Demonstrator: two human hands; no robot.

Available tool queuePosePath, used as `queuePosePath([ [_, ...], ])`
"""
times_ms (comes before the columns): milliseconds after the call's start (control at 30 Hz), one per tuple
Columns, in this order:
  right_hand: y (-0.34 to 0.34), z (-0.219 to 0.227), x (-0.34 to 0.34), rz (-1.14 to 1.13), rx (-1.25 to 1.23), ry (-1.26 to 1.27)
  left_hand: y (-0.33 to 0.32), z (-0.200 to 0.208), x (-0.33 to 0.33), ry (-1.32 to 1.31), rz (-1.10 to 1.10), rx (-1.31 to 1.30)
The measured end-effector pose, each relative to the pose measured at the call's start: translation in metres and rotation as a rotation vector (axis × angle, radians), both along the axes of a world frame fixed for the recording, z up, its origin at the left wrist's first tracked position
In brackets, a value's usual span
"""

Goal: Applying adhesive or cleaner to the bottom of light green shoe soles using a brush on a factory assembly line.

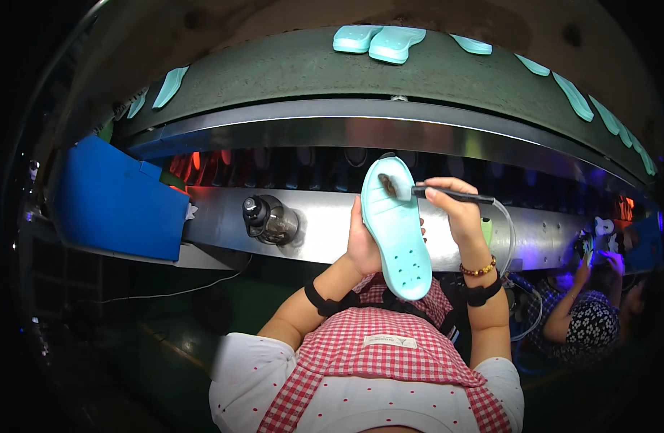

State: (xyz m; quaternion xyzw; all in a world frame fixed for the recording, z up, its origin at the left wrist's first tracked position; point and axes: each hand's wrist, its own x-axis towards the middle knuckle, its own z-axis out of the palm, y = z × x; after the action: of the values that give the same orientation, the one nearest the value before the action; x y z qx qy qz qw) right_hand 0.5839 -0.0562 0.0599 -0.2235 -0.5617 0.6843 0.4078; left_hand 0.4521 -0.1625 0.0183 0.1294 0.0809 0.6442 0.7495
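Note:
A pale turquoise shoe sole point(391, 231) is held up in front of me, its inner face showing, with ridges toward the far end and several small holes near the close end. My left hand point(362, 242) grips it from the left side and beneath; some of its fingertips show at the sole's right edge. Between the fingers of my right hand point(453, 204) is a brush point(447, 193) with a black handle and a thin clear tube trailing from its back end. The dark-tipped bristles touch the sole's upper part.
A metal ledge point(325, 224) bears a dark pump bottle point(271, 219) at left. Beyond runs a green conveyor belt point(274, 76) with several turquoise soles point(398, 43). A blue housing point(123, 198) stands far left. At right another person point(592, 321) works at the ledge.

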Motion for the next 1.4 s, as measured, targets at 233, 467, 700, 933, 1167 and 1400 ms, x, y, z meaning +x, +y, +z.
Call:
queuePosePath([
  [233,-0.035,0.015,-0.016,-0.157,0.870,-0.281,0.013,-0.012,0.010,0.213,0.405,-0.184],
  [467,-0.048,0.030,0.040,0.364,0.641,-0.396,0.002,-0.002,-0.023,0.174,0.266,-0.122],
  [700,-0.033,0.051,0.016,0.101,0.677,-0.294,0.005,0.028,0.010,-0.196,0.094,-0.118],
  [933,-0.032,0.053,0.035,0.085,0.446,-0.283,0.009,0.035,0.003,0.120,0.256,-0.124],
  [1167,-0.037,0.054,0.048,0.296,0.489,-0.137,0.018,0.040,-0.013,0.126,0.485,0.044],
  [1400,-0.039,0.049,0.053,0.475,0.460,-0.101,0.019,0.059,-0.023,0.125,0.540,0.194],
])
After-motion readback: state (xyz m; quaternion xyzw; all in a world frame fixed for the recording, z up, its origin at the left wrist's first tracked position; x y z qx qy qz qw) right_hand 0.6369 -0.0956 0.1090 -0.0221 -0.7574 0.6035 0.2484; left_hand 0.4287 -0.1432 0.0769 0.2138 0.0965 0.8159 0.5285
